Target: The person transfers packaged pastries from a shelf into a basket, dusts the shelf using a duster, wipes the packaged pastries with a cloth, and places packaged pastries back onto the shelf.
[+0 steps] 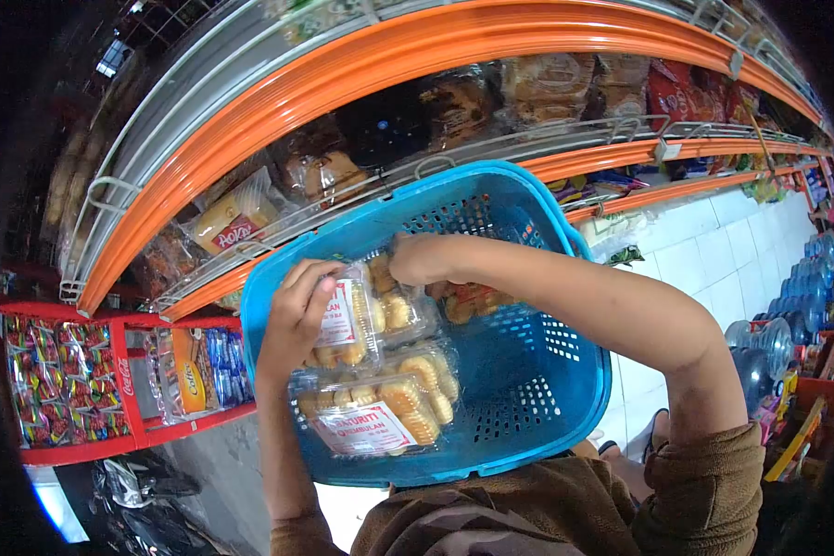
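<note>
A blue plastic basket (pixel 491 408) is in front of my body and holds several clear packs of pale ridged biscuits. My left hand (pixel 298 310) grips the outer side of an upper biscuit pack (pixel 341 320) with a white and red label. Below it lies another labelled biscuit pack (pixel 375 417), on top of more packs. My right hand (pixel 426 261) reaches into the basket with bent fingers, just above a biscuit pack (pixel 398 313) next to the left one. Its fingertips are mostly hidden, near a red-marked pack (pixel 471 304) deeper inside.
Orange-edged shelves (pixel 343 79) with wire rails curve across the top, holding wrapped bread (pixel 241 218). A red rack (pixel 125 380) of sachets stands at left. At right are white floor tiles (pixel 713 259) and large blue water bottles (pixel 792 306).
</note>
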`<state>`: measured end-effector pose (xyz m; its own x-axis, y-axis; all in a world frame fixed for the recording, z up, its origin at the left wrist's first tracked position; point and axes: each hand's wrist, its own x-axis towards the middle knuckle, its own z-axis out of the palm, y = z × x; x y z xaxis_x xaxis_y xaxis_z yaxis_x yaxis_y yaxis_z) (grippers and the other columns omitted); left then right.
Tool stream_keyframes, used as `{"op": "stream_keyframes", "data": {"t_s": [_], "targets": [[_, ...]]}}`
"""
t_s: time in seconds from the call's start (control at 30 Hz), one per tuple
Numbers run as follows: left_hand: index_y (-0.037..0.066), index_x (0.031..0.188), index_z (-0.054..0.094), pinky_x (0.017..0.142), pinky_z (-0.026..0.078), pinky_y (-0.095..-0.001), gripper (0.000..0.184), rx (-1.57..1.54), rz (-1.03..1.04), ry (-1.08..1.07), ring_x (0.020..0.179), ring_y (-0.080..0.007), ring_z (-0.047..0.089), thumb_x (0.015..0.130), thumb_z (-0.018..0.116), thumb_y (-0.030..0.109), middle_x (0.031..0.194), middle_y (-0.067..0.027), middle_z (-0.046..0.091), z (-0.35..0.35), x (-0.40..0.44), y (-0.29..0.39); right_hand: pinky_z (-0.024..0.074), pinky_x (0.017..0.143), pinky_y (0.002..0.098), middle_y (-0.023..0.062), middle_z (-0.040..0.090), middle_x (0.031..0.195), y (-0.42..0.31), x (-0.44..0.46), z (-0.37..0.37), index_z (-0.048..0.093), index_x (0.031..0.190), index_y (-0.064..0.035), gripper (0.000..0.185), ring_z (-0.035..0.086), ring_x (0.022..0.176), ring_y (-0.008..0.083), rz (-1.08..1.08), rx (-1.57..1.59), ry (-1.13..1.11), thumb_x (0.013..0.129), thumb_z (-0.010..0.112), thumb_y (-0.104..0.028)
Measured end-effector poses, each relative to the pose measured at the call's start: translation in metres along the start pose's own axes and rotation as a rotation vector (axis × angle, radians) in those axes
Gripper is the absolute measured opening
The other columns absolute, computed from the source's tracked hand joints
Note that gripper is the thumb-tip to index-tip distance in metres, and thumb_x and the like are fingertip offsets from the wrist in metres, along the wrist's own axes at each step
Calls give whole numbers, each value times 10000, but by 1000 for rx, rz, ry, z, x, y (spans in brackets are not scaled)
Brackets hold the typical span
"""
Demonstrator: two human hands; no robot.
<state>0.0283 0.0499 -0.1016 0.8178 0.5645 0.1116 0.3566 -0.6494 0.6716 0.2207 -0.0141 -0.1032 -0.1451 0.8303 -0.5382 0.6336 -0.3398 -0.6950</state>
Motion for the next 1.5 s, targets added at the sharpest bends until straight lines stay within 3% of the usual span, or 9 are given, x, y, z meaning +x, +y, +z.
{"op": "stream_keyframes", "data": {"t_s": [0.23,0.43,0.53,0.77,0.97,1.07,1.3,1.37,1.5], "targets": [[-27,1019,566,812,416,-291,263,-58,-65,35,924,-225,559,902,438,171,963,-134,583,-11,-4,3,528,501,305,249,561,994,-7,-8,9,393,1099,113,419,623,562,230,-6,358,-29,861,472,-222],[-8,1076,550,845,401,-314,277,-3,-19,24,972,-244,543,905,441,181,1026,-141,571,-5,0,8,518,701,390,257,604,932,-4,0,12,470,1064,98,408,636,811,311,-178,-154,208,869,467,-260],[8,1102,542,860,396,-325,276,1,-59,-33,990,-262,535,902,448,172,1045,-143,568,0,1,0,485,789,417,262,588,995,3,9,11,469,1099,104,475,587,943,358,-131,-259,22,879,451,-317],[26,1113,544,886,384,-335,268,67,-25,-40,1019,-271,521,895,462,159,1067,-139,571,0,-1,-1,435,885,386,219,540,1158,17,38,37,424,1187,104,611,549,1049,330,146,-91,170,878,433,-422],[14,1071,570,906,372,-327,253,145,-9,28,1029,-258,518,893,471,164,1067,-135,574,-8,-5,-1,293,1001,403,287,96,1419,14,42,41,-241,1290,93,980,287,1266,355,287,447,-9,857,277,-618],[12,1067,573,912,363,-318,257,103,-75,40,1031,-249,516,897,465,172,1068,-138,573,-9,-4,-2,352,939,434,279,73,1424,11,41,47,-296,1262,81,978,300,1249,349,345,662,-38,863,282,-601],[8,1093,556,932,342,-303,276,25,-240,78,1033,-220,511,903,450,178,1084,-128,569,-10,-6,-6,428,812,456,293,172,1388,18,62,64,-293,1261,87,978,433,1133,332,113,658,-95,861,293,-587],[0,1092,553,934,338,-299,274,21,-236,53,1034,-207,507,910,440,172,1090,-126,563,-9,-6,-10,454,689,436,302,283,1326,21,26,44,-217,1296,102,978,529,982,320,-32,1029,-210,846,304,-593],[-3,1089,552,924,343,-290,266,91,-252,53,1028,-200,507,918,440,168,1083,-114,559,-5,-3,-10,435,705,421,321,356,1249,15,32,41,-83,1348,82,996,536,915,337,199,554,-62,795,322,-641]]}}
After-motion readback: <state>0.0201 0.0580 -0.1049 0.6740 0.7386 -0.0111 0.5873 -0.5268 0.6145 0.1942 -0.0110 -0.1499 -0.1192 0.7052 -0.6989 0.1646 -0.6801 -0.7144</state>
